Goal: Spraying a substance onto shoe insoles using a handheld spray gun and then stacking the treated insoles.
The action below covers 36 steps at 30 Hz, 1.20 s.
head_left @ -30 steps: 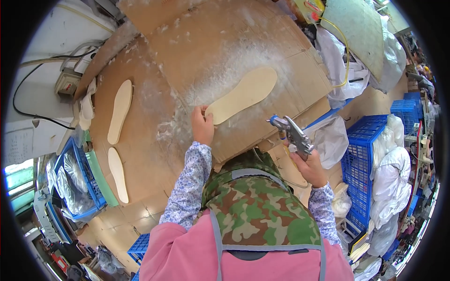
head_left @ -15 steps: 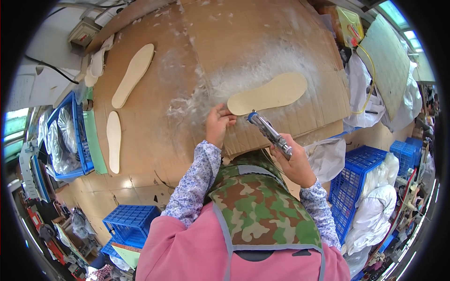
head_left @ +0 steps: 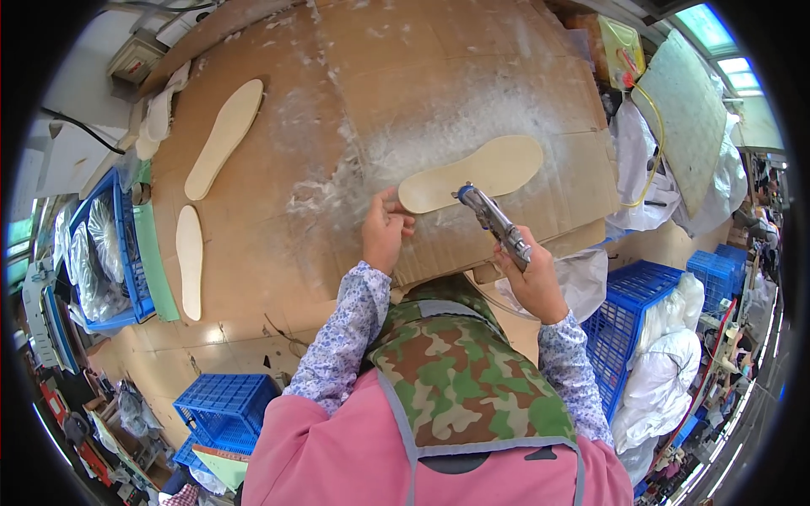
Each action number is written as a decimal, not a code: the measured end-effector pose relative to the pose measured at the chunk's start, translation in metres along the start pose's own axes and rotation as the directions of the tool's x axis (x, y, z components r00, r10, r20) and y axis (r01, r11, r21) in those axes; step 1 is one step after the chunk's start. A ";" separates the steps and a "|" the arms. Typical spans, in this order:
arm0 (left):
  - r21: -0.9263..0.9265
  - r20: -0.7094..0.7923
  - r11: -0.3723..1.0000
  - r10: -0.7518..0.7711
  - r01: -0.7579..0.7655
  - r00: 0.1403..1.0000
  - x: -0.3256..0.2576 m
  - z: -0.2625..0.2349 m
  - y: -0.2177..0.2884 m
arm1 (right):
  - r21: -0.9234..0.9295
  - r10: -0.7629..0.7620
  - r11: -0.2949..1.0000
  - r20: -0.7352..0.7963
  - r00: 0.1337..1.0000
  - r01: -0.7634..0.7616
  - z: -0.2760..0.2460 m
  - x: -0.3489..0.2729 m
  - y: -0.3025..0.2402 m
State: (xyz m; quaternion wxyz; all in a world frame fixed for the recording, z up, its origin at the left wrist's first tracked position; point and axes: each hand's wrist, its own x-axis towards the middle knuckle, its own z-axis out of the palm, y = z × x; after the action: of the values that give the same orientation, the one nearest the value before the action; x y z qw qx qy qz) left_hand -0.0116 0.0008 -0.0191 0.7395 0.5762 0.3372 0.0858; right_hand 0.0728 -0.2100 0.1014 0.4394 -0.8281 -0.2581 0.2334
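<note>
A pale beige insole (head_left: 481, 173) lies slanted on the cardboard-covered table (head_left: 278, 244), amid whitish residue. My left hand (head_left: 386, 232) is at its left, rounded end, fingers curled in at the rim and gripping it; the fingertips are partly hidden. In my right hand (head_left: 536, 278) is a metal spray gun (head_left: 494, 221), its blue-ringed nozzle pointing up and left over the near edge of the insole. Two more insoles lie at the left of the table, a larger one (head_left: 224, 139) and a narrower one (head_left: 190, 261) nearer to me.
A blue crate (head_left: 126, 244) with clear plastic bags stands left of the table. Other blue crates are on the floor at lower left (head_left: 224, 409) and right (head_left: 620, 329), the right one beside white bags (head_left: 666, 371). A yellow hose (head_left: 654, 126) hangs from a yellowish container (head_left: 623, 46) at far right.
The spray gun has shifted to the right along the insole's near edge, its nozzle now overlapping the insole. My left hand stays at the insole's end. The whole view has shifted slightly.
</note>
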 end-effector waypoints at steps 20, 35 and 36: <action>0.058 0.008 0.997 -0.044 0.043 0.999 0.002 -0.004 0.004 | -0.166 -0.045 0.986 -0.338 0.940 -0.013 -0.057 0.015 0.050; 0.060 -0.002 0.998 -0.024 0.024 1.000 0.000 -0.007 0.005 | -0.158 0.057 0.979 -0.404 0.913 -0.131 -0.057 -0.016 0.069; 0.050 0.006 0.998 -0.027 0.026 1.000 0.000 -0.008 0.005 | -0.144 0.082 0.978 -0.396 0.915 -0.150 -0.054 -0.019 0.067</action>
State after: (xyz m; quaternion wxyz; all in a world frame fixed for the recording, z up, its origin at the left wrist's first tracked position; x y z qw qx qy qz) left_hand -0.0150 0.0090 -0.0152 0.7272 0.5901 0.3443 0.0656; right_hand 0.1063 -0.2872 0.0745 0.3942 -0.9065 -0.1356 0.0675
